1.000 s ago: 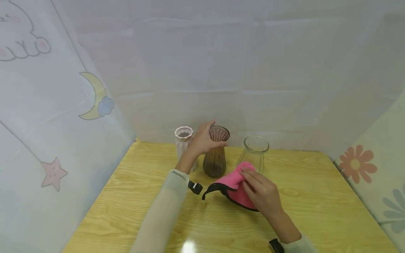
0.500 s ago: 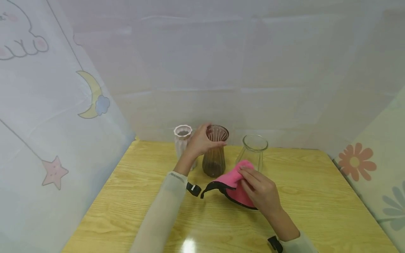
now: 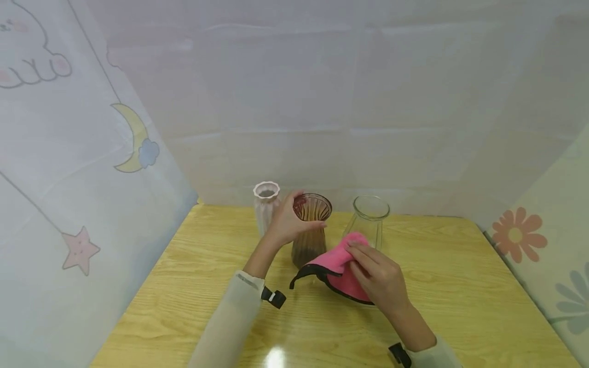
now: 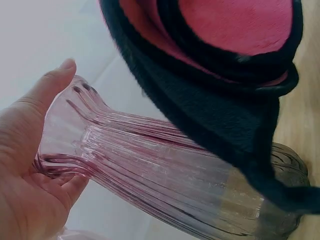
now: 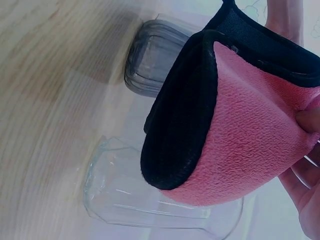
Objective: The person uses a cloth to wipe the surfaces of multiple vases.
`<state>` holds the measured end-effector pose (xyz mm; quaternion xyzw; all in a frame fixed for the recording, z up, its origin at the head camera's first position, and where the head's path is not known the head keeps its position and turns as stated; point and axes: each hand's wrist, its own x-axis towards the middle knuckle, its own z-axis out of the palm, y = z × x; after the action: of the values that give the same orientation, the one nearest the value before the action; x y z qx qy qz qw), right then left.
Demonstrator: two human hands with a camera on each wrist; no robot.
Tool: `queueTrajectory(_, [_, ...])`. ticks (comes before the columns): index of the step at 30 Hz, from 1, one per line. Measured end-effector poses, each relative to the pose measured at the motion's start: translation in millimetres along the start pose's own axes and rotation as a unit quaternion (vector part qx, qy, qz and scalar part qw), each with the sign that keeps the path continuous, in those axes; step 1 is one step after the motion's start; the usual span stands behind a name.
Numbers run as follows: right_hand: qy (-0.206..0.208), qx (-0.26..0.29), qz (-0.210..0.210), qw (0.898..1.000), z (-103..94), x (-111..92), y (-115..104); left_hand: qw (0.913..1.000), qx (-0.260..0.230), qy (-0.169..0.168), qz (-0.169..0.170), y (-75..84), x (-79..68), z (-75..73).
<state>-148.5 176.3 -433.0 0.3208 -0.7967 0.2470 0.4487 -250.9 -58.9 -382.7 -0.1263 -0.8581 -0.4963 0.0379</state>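
Observation:
A ribbed glass vase [image 3: 309, 248], pinkish at its flared top and smoky grey at its base, stands at the middle of the table. My left hand [image 3: 290, 223] grips it round the neck from the left, thumb across the near side. In my right hand [image 3: 382, 278] I pinch a pink cloth [image 4: 235, 25] with black edging and a dark underside. It hangs folded in front of the vase and hides part of its lower body in the head view. The left wrist view has the cloth's black strip crossing over the glass [image 4: 150, 160].
Left of my left hand stands a white fluted vase [image 3: 265, 212], partly hidden by the hand. A clear glass vase [image 3: 371, 225] stands to the right, behind the cloth. The wooden table [image 3: 451, 306] meets printed fabric walls at the back and sides.
My left hand has drawn the ribbed vase slightly toward me, its rim lower in the head view. My right hand and the cloth stay nearly in place.

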Motion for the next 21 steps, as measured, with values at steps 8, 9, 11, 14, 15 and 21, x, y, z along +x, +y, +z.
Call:
queueTrajectory(8, [0.034,0.024,-0.048,0.998,10.1,7,-11,0.9982,-0.057,-0.006,0.018,-8.3,-27.5,-18.2])
queueTrajectory(9, [0.036,0.027,-0.053,0.998,12.2,8,-13,0.9977,-0.064,-0.009,0.020,-9.4,-30.4,-20.6])
queueTrajectory(11, [0.039,0.032,-0.060,0.997,16.2,9,-18,0.9975,-0.066,-0.012,0.024,-11.3,-35.6,-24.8])
queueTrajectory(14, [0.043,0.033,-0.069,0.996,22.4,12,-25,0.9976,-0.063,-0.018,0.022,-13.0,-43.0,-30.3])
queueTrajectory(15, [0.044,0.033,-0.072,0.996,24.5,13,-28,0.9980,-0.058,-0.017,0.019,-13.5,-45.5,-32.0])
queueTrajectory(21, [0.048,0.031,-0.095,0.994,37.9,20,-43,0.9983,-0.049,-0.024,0.020,-16.0,-55.7,-39.0])
